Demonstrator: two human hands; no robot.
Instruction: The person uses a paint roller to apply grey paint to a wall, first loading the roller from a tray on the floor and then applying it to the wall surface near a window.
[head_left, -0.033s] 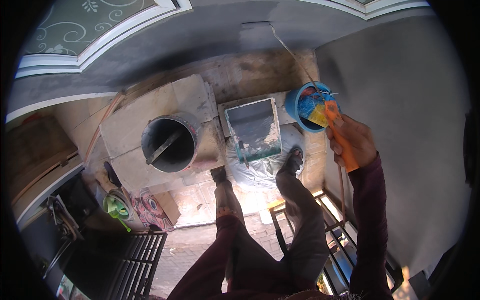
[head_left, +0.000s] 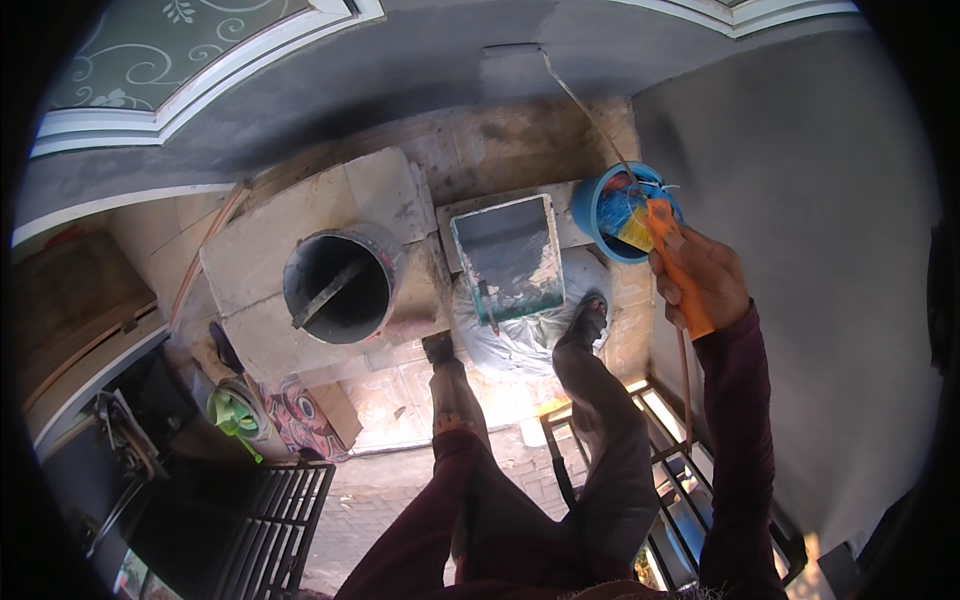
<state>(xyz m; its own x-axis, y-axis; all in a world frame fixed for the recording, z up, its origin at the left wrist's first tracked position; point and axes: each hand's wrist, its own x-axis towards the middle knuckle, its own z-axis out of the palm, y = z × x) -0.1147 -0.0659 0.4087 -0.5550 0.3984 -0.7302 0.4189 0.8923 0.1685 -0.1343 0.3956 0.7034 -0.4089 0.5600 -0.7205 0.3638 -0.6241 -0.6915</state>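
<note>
My right hand (head_left: pixel 703 275) is closed round the orange handle (head_left: pixel 675 260) of a paint roller. From that handle a thin, bent metal rod (head_left: pixel 590 118) reaches to the roller head (head_left: pixel 512 49), which lies against the grey wall (head_left: pixel 420 65) below the windows. Over my left knee rests my left hand (head_left: pixel 453 423), its fingers laid on the trouser leg, with no tool in them. Just beyond the right hand stands a blue bucket (head_left: pixel 590 215) holding blue and yellow wrapping. A paint tray (head_left: pixel 505 255), smeared with grey, sits in front of me.
On a tiled block (head_left: pixel 250 270) to the left stands a grey-stained bucket (head_left: pixel 340 288) with a flat stick across its mouth. White plastic sheeting (head_left: pixel 490 345) lies under the tray. Metal railings (head_left: pixel 270 530) flank my legs. A grey side wall (head_left: pixel 830 250) rises at the right.
</note>
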